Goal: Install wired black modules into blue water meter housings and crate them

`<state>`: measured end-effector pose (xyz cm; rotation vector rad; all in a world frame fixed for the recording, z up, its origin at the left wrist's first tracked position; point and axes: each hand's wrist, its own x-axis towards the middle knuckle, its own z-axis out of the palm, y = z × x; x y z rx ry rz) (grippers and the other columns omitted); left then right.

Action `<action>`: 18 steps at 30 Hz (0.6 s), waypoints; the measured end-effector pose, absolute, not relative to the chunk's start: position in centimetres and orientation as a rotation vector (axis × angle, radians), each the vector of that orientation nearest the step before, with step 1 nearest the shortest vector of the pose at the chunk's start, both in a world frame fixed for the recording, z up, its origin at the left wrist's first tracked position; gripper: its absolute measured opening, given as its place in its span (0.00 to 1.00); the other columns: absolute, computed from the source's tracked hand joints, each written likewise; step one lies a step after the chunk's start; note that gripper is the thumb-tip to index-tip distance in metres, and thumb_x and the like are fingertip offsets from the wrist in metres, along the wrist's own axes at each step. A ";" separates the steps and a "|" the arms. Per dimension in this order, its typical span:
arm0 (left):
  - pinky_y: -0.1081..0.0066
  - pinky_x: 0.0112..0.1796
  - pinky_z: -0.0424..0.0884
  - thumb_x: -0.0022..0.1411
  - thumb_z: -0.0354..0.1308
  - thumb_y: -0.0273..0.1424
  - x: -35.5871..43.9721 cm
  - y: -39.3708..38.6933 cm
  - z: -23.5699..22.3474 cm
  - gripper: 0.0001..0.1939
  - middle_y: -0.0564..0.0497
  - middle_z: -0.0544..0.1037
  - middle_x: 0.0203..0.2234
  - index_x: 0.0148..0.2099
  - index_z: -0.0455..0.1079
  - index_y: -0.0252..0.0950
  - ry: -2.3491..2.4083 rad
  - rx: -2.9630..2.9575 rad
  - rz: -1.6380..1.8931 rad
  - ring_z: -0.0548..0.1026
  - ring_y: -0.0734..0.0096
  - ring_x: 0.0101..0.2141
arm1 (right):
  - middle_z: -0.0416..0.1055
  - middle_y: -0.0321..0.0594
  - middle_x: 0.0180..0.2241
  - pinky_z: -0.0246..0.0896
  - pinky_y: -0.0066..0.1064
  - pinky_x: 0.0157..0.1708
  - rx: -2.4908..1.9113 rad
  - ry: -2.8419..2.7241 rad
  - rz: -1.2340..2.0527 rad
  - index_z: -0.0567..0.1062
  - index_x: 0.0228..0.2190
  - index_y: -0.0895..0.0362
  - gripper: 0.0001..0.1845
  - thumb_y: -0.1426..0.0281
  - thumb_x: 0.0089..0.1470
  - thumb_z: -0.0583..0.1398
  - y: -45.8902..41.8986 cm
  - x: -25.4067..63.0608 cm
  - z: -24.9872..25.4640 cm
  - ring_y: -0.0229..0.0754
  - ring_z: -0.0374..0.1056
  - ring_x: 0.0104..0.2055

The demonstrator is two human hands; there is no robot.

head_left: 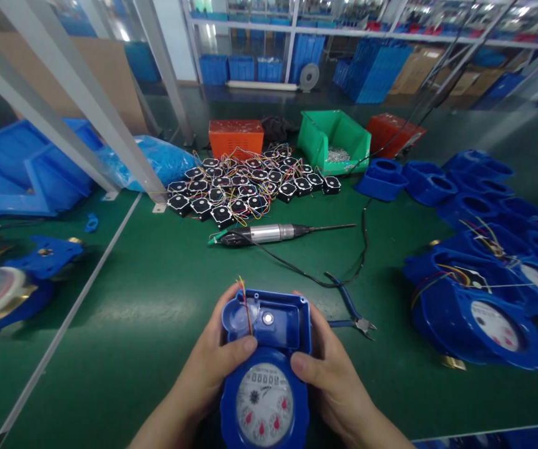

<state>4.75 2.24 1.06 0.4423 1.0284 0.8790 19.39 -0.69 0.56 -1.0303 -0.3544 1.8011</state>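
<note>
Head view: both forearms enter from the bottom edge and angle inward, hands meeting a blue meter (265, 399) at low centre, near the bench's (147, 312) front edge. Left hand (220, 352) cups the left flank; its thumb lies across the lower left corner of the open compartment, against the thin wires (246, 305). Right hand (327, 368) mirrors it on the other flank, thumb bent onto the join between compartment and dial. Fingers of both curled in snugly round the casing, gap filled by it; most run down the sides, tips hidden. Meter's dial faces up, compartment pointing away from the body. Whether its underside touches the bench: cannot tell. Pliers (349, 302) lie open just beyond the right hand. Farther off, a powered screwdriver (269, 234) lies crosswise, ahead of wired black modules (238, 190).
</note>
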 end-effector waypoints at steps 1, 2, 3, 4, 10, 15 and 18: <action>0.61 0.39 0.67 0.37 0.66 0.34 4.7 2.2 1.0 0.46 0.46 0.74 0.37 0.58 0.48 0.40 1.035 0.449 0.882 0.72 0.54 0.38 | 0.53 0.46 0.50 0.54 0.37 0.51 -1.029 -0.369 1.801 0.46 0.53 0.53 0.51 0.68 0.32 0.67 -0.7 19.4 0.4 0.44 0.59 0.48; 0.61 0.39 0.67 0.37 0.65 0.34 4.7 2.2 0.9 0.45 0.45 0.74 0.37 0.57 0.50 0.39 1.043 0.460 0.889 0.72 0.54 0.38 | 0.53 0.46 0.51 0.55 0.37 0.51 -1.018 -0.396 1.805 0.46 0.53 0.53 0.50 0.68 0.32 0.67 -0.6 19.5 0.3 0.44 0.58 0.49; 0.61 0.39 0.67 0.37 0.65 0.35 4.8 2.2 0.8 0.44 0.45 0.74 0.38 0.56 0.51 0.38 1.049 0.471 0.903 0.72 0.54 0.38 | 0.52 0.46 0.51 0.55 0.37 0.51 -1.001 -0.435 1.813 0.46 0.53 0.53 0.50 0.67 0.33 0.67 -0.6 19.6 0.0 0.44 0.58 0.49; 0.61 0.39 0.66 0.38 0.65 0.35 4.8 2.1 0.6 0.42 0.44 0.74 0.38 0.56 0.52 0.37 1.057 0.483 0.926 0.72 0.53 0.38 | 0.51 0.46 0.51 0.55 0.37 0.50 -0.986 -0.481 1.823 0.46 0.53 0.52 0.50 0.67 0.33 0.67 -0.6 19.7 -0.2 0.44 0.58 0.49; 0.59 0.44 0.63 0.43 0.62 0.37 6.1 0.5 -0.4 0.36 0.44 0.72 0.40 0.53 0.53 0.35 1.177 0.524 1.107 0.70 0.55 0.41 | 0.55 0.46 0.47 0.56 0.37 0.48 -1.358 -1.052 1.615 0.52 0.52 0.56 0.35 0.58 0.45 0.58 0.4 22.9 -0.2 0.40 0.60 0.45; 0.58 0.45 0.61 0.43 0.62 0.37 5.7 0.8 -0.5 0.35 0.44 0.68 0.43 0.52 0.54 0.37 1.251 0.734 1.026 0.68 0.54 0.43 | 0.56 0.44 0.46 0.44 0.45 0.52 -2.029 -1.812 0.591 0.69 0.38 0.59 0.20 0.64 0.41 0.61 1.1 26.8 -1.0 0.48 0.50 0.51; 0.59 0.49 0.55 0.41 0.63 0.36 4.8 2.2 0.1 0.29 0.44 0.64 0.47 0.47 0.63 0.37 1.309 1.108 1.004 0.62 0.53 0.48 | 0.55 0.43 0.47 0.45 0.46 0.51 -2.078 -2.119 0.504 0.71 0.35 0.57 0.15 0.68 0.41 0.61 0.3 27.9 -1.7 0.51 0.48 0.52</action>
